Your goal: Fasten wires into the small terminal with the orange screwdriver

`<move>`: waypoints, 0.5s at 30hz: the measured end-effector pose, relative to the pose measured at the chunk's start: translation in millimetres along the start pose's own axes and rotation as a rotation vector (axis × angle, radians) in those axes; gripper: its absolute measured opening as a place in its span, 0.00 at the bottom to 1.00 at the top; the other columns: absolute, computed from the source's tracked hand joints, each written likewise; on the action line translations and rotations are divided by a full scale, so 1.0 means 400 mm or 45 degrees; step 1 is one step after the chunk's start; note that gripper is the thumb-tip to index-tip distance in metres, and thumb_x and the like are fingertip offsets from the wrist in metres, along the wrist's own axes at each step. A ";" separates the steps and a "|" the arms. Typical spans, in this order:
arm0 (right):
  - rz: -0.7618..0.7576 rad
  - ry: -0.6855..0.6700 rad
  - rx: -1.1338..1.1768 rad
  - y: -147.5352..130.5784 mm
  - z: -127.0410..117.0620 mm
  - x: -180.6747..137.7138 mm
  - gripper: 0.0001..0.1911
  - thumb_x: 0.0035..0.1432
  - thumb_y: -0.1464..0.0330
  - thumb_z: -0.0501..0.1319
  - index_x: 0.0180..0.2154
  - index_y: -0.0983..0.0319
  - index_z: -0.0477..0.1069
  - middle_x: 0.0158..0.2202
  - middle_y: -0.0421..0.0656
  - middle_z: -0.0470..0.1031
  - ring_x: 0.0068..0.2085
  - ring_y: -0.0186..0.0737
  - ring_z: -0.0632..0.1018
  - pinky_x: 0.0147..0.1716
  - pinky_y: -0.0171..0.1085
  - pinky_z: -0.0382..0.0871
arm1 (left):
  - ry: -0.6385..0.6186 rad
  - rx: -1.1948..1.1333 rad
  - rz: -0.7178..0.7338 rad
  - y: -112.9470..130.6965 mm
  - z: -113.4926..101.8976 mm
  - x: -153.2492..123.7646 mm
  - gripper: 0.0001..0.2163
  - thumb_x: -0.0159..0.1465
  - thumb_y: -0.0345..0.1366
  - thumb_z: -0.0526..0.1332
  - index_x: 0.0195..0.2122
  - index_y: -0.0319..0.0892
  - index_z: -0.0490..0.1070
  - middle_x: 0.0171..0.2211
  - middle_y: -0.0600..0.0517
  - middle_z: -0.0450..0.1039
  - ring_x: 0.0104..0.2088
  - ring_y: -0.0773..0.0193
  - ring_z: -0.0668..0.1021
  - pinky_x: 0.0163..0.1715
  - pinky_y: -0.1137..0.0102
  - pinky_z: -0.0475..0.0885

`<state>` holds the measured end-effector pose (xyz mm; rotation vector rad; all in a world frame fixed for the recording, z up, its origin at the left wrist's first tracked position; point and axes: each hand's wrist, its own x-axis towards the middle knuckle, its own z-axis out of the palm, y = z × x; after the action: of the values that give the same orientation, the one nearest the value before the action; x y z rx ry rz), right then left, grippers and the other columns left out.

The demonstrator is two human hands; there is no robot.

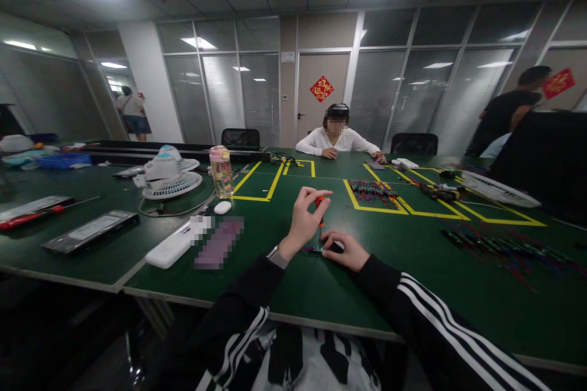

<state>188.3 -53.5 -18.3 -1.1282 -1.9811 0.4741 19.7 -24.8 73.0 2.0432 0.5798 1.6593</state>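
Note:
Upright over the table is a screwdriver (321, 201) with an orange and black handle; the fingers of my left hand (304, 219) are closed around that handle. Its thin shaft points down at a small circuit board (315, 250) with coloured wires lying on the green tabletop. My right hand (347, 252) rests on the table and pinches the board's right end between thumb and fingers. A small black part (338, 247) shows under the right hand; its kind I cannot make out. Whether the screwdriver's tip touches a screw is too small to tell.
Wired boards lie in a yellow-taped box (373, 192) and in a pile (509, 247) at right. Leftward are a white fan (172, 180), a bottle (222, 172), a white case (177, 243) and a hard drive (92, 230). A person (337, 134) sits opposite.

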 end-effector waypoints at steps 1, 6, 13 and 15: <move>0.000 0.003 0.001 -0.001 0.000 0.000 0.06 0.49 0.66 0.67 0.26 0.61 0.72 0.41 0.47 0.77 0.44 0.46 0.79 0.48 0.45 0.70 | -0.024 -0.028 -0.009 0.000 0.000 0.000 0.11 0.67 0.37 0.55 0.46 0.44 0.75 0.40 0.50 0.70 0.42 0.65 0.74 0.46 0.70 0.68; 0.010 0.007 0.000 -0.001 0.002 0.000 0.06 0.49 0.67 0.67 0.26 0.61 0.72 0.41 0.48 0.77 0.45 0.45 0.78 0.48 0.45 0.70 | -0.075 -0.177 -0.062 0.000 0.002 0.001 0.15 0.69 0.34 0.50 0.52 0.42 0.71 0.47 0.47 0.74 0.47 0.63 0.75 0.49 0.68 0.68; 0.005 0.004 -0.002 -0.001 0.002 0.000 0.06 0.48 0.68 0.67 0.26 0.61 0.72 0.41 0.48 0.77 0.44 0.45 0.79 0.48 0.45 0.70 | 0.040 0.010 0.013 0.011 -0.002 0.001 0.08 0.62 0.35 0.62 0.42 0.42 0.76 0.35 0.52 0.70 0.37 0.65 0.73 0.42 0.70 0.68; 0.003 0.006 -0.002 -0.001 0.002 0.000 0.06 0.48 0.68 0.68 0.26 0.61 0.72 0.41 0.47 0.77 0.44 0.45 0.79 0.48 0.45 0.70 | 0.025 0.004 0.007 0.010 -0.003 0.001 0.09 0.64 0.36 0.60 0.42 0.44 0.76 0.37 0.51 0.69 0.39 0.65 0.73 0.43 0.70 0.69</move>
<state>187.6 -53.6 -18.5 -1.1315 -1.9769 0.4710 18.9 -27.6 75.9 2.0350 0.5844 1.6844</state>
